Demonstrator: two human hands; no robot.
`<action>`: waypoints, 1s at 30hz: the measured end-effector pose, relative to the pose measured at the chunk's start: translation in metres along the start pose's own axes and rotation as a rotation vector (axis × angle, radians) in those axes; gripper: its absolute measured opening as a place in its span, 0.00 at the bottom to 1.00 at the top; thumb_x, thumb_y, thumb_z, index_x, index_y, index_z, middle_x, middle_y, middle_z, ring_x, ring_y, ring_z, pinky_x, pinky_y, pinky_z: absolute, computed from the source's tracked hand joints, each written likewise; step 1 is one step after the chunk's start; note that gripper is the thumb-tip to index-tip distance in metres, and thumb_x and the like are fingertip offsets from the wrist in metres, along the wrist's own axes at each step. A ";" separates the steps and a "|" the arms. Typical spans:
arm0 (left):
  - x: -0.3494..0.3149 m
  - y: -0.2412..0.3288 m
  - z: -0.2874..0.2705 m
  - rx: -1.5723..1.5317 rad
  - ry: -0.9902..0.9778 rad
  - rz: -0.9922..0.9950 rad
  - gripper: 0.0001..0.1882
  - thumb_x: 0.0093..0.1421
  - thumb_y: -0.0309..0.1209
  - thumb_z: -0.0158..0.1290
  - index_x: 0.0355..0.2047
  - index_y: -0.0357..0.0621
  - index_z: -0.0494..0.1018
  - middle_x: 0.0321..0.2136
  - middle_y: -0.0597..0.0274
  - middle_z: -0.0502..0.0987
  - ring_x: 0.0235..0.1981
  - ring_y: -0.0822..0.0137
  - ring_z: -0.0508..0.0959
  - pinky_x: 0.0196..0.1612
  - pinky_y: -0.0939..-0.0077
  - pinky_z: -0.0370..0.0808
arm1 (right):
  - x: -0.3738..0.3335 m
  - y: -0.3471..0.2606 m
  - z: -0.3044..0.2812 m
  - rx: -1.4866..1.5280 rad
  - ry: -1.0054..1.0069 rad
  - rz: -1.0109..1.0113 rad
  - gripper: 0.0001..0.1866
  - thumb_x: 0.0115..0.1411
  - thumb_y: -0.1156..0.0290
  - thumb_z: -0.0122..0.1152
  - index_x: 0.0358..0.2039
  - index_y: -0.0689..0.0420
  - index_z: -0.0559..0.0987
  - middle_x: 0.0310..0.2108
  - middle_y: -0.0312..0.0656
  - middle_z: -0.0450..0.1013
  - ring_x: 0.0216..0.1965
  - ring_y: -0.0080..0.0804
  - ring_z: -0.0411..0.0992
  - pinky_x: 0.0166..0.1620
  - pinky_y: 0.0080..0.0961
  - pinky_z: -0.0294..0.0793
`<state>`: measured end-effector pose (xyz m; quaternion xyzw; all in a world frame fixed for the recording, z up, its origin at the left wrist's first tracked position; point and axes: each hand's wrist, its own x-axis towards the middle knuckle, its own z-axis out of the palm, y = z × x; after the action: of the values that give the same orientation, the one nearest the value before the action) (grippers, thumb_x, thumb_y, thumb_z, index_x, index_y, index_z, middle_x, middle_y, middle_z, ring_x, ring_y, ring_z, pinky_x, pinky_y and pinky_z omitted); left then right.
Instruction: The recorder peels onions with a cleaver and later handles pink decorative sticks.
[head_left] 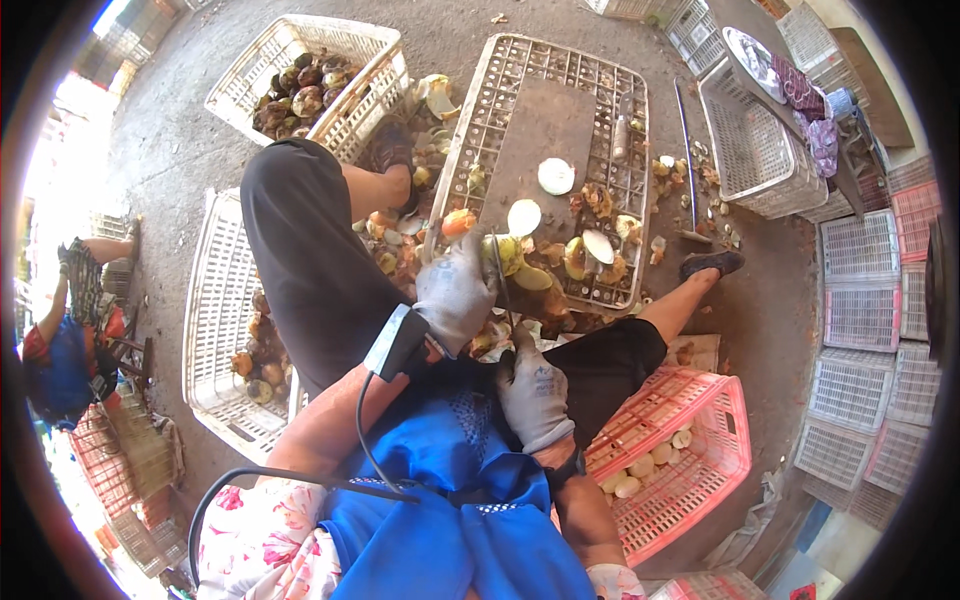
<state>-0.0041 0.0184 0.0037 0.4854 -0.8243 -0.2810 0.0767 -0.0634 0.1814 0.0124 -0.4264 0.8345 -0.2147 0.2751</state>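
My left hand [455,297], in a grey glove, is closed on a partly peeled greenish fruit [508,254] at the near edge of an upturned crate [465,150]. Closer to my body, my right hand [536,398], also gloved, grips a knife. The thin dark blade of the knife [503,287] points away from me and reaches up to the fruit; the hand hides most of its handle. On a brown board [545,130] atop the crate lies a pale peeled piece [556,176], with another pale piece [524,217] nearer me. Peel scraps surround them.
A second knife [622,130] rests on the crate's right side. White crates of brownish unpeeled fruit stand far left [390,45] and beside my left leg [205,330]. A pink crate [735,420] at right holds pale peeled pieces. A long-handled tool [688,150] lies beyond.
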 end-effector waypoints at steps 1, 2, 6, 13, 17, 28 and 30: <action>0.000 0.001 0.000 -0.001 0.001 -0.007 0.24 0.61 0.37 0.52 0.57 0.45 0.67 0.39 0.44 0.81 0.39 0.44 0.82 0.45 0.50 0.75 | 0.000 0.001 0.001 0.006 -0.001 0.002 0.20 0.61 0.71 0.56 0.54 0.61 0.73 0.30 0.59 0.77 0.32 0.58 0.78 0.36 0.49 0.77; 0.001 0.002 0.001 0.004 -0.002 -0.007 0.24 0.61 0.37 0.52 0.57 0.45 0.67 0.39 0.44 0.81 0.39 0.44 0.82 0.45 0.50 0.75 | 0.000 0.003 0.002 0.016 0.012 -0.013 0.20 0.61 0.71 0.55 0.54 0.61 0.73 0.30 0.59 0.77 0.32 0.58 0.78 0.36 0.49 0.77; 0.001 0.002 0.001 0.013 0.011 -0.041 0.25 0.59 0.33 0.51 0.58 0.47 0.67 0.40 0.45 0.81 0.39 0.43 0.81 0.45 0.50 0.75 | 0.000 0.000 -0.003 0.036 0.032 -0.069 0.18 0.62 0.71 0.55 0.52 0.62 0.74 0.28 0.59 0.77 0.31 0.58 0.78 0.35 0.49 0.76; 0.007 -0.008 0.000 -0.225 -0.025 -0.042 0.25 0.58 0.27 0.48 0.58 0.51 0.71 0.41 0.41 0.81 0.44 0.40 0.80 0.47 0.52 0.75 | 0.001 0.018 0.012 0.043 0.051 -0.022 0.21 0.62 0.68 0.56 0.55 0.55 0.71 0.27 0.56 0.77 0.29 0.59 0.77 0.34 0.52 0.76; 0.007 -0.032 -0.008 -0.724 -0.259 0.053 0.24 0.64 0.37 0.49 0.60 0.49 0.69 0.42 0.40 0.80 0.46 0.41 0.79 0.49 0.52 0.74 | 0.001 0.016 0.009 0.074 0.056 -0.038 0.19 0.64 0.68 0.55 0.54 0.58 0.72 0.29 0.56 0.78 0.31 0.58 0.77 0.35 0.49 0.77; 0.009 0.010 -0.025 -0.082 -0.234 -0.140 0.27 0.64 0.42 0.47 0.62 0.48 0.66 0.43 0.39 0.80 0.47 0.42 0.80 0.51 0.51 0.74 | -0.001 0.014 0.008 0.031 0.076 -0.063 0.25 0.61 0.68 0.56 0.60 0.54 0.70 0.36 0.54 0.78 0.32 0.58 0.77 0.35 0.51 0.76; 0.008 0.011 -0.025 -0.067 -0.237 -0.137 0.26 0.64 0.40 0.47 0.61 0.48 0.66 0.43 0.39 0.80 0.47 0.42 0.80 0.51 0.51 0.74 | 0.000 0.010 0.003 0.035 0.046 -0.034 0.24 0.59 0.72 0.57 0.57 0.59 0.72 0.31 0.60 0.77 0.33 0.59 0.77 0.37 0.49 0.76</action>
<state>-0.0062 0.0057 0.0291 0.5014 -0.7826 -0.3683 -0.0242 -0.0671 0.1861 0.0042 -0.4306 0.8294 -0.2436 0.2594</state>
